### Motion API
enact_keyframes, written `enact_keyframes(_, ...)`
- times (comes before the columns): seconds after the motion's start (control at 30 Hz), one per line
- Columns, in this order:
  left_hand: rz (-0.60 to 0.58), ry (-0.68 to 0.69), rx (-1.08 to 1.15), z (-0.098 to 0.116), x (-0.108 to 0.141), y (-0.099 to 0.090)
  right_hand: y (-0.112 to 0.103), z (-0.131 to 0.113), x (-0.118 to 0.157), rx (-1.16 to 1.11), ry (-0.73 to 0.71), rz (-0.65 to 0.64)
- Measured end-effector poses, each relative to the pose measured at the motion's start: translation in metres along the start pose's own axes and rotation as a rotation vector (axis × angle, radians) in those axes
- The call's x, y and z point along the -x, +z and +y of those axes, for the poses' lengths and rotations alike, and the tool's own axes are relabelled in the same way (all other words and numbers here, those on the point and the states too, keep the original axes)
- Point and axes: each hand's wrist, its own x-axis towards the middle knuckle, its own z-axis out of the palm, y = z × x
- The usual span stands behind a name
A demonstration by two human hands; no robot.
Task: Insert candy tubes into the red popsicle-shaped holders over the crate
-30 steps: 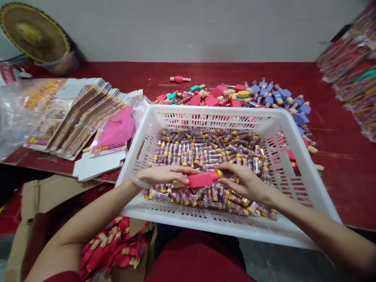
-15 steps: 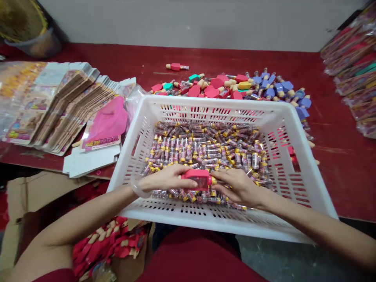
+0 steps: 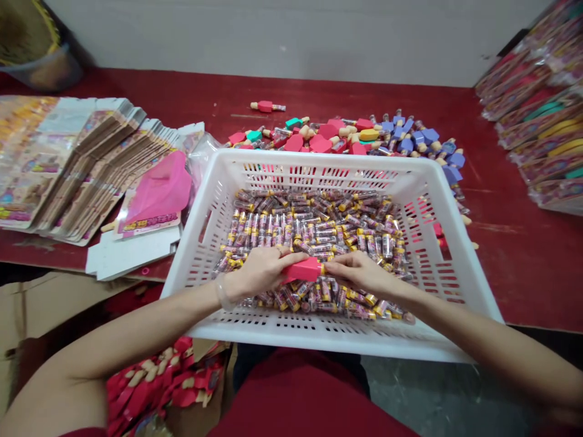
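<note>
My left hand (image 3: 264,269) is closed round a red popsicle-shaped plastic piece (image 3: 306,269), held level over the basket. At its right end my right hand (image 3: 357,270) pinches a small tube, mostly hidden by the fingers, with a bit of yellow showing where it meets the red piece. Below both hands, many clear tubes with yellow caps (image 3: 325,232) fill the white perforated basket (image 3: 350,347).
Behind the basket lies a pile of red, green, yellow and purple popsicle-shaped pieces (image 3: 328,131). Printed cards (image 3: 91,176) and a pink plastic piece (image 3: 163,185) lie left. Bagged packs (image 3: 546,133) stand right. A carton of red pieces (image 3: 146,382) sits below left.
The red piece has been turned so that a plain red face shows instead of its dark window. My right fingers have closed in to a pinch at its end.
</note>
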Motion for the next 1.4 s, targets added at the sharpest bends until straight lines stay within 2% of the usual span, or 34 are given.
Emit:
enact_keyframes(0.07, 0.109, 0.059, -0.217, -0.004, 0.0, 0.005, 0.002, 0.006, -0.004, -0.267, 0.227, -0.118)
enact_keyframes(0.1, 0.143, 0.057, -0.263, -0.006, -0.001, 0.007, -0.001, 0.007, -0.008, -0.328, 0.281, -0.14)
enact_keyframes(0.17, 0.241, -0.04, -0.268, -0.008, -0.006, 0.01, -0.018, 0.0, -0.021, -0.267, 0.233, -0.044)
enact_keyframes(0.23, 0.313, -0.199, -0.205, -0.007, -0.012, 0.012, -0.048, -0.021, -0.041, -0.085, 0.045, 0.196)
enact_keyframes(0.3, 0.218, -0.283, -0.113, -0.005, -0.017, 0.015, -0.081, -0.055, -0.067, 0.036, -0.136, 0.458)
enact_keyframes(0.37, 0.037, -0.275, -0.057, -0.003, -0.02, 0.02, -0.11, -0.09, -0.093, -0.015, -0.195, 0.626)
enact_keyframes(0.4, -0.027, -0.254, -0.048, -0.002, -0.02, 0.022, -0.119, -0.105, -0.103, -0.065, -0.197, 0.66)
enact_keyframes(0.47, -0.039, -0.219, -0.059, -0.002, -0.019, 0.027, -0.126, -0.122, -0.117, -0.145, -0.182, 0.648)
enact_keyframes(0.53, 0.016, -0.218, -0.049, -0.003, -0.018, 0.031, -0.117, -0.12, -0.12, -0.056, -0.156, 0.605)
enact_keyframes(0.6, 0.029, -0.26, -0.031, -0.003, -0.017, 0.036, -0.095, -0.1, -0.117, 0.32, -0.095, 0.509)
enact_keyframes(0.7, -0.103, -0.291, -0.068, 0.001, -0.017, 0.046, -0.051, -0.055, -0.117, 0.886, 0.034, 0.296)
enact_keyframes(0.8, -0.238, -0.329, -0.081, 0.002, -0.016, 0.045, -0.017, -0.014, -0.124, 1.024, 0.096, 0.214)
enact_keyframes(0.87, -0.264, -0.397, -0.044, 0.0, -0.017, 0.029, -0.008, 0.001, -0.122, 1.056, 0.102, 0.159)
enact_keyframes(0.9, -0.227, -0.432, 0.029, -0.001, -0.018, 0.017, -0.009, 0.005, -0.117, 1.063, 0.093, 0.138)
enact_keyframes(0.93, -0.142, -0.461, 0.157, -0.002, -0.019, 0.003, -0.012, 0.007, -0.11, 1.065, 0.077, 0.127)
enact_keyframes(1.03, 0.257, -0.502, 0.78, -0.004, -0.024, -0.034, -0.022, 0.009, -0.085, 1.064, -0.002, 0.157)
enact_keyframes(1.1, 0.43, -0.511, 1.095, -0.004, -0.028, -0.046, -0.021, 0.013, -0.076, 1.072, -0.057, 0.187)
enact_keyframes(1.17, 0.479, -0.548, 1.236, -0.003, -0.029, -0.048, -0.011, 0.021, -0.078, 1.092, -0.086, 0.194)
enact_keyframes(1.23, 0.492, -0.597, 1.284, -0.003, -0.029, -0.043, -0.001, 0.029, -0.084, 1.101, -0.113, 0.182)
enact_keyframes(1.3, 0.463, -0.643, 1.322, -0.004, -0.028, -0.038, 0.005, 0.033, -0.086, 1.084, -0.141, 0.186)
enact_keyframes(1.4, 0.419, -0.646, 1.367, -0.002, -0.026, -0.03, 0.005, 0.026, -0.069, 0.985, -0.183, 0.256)
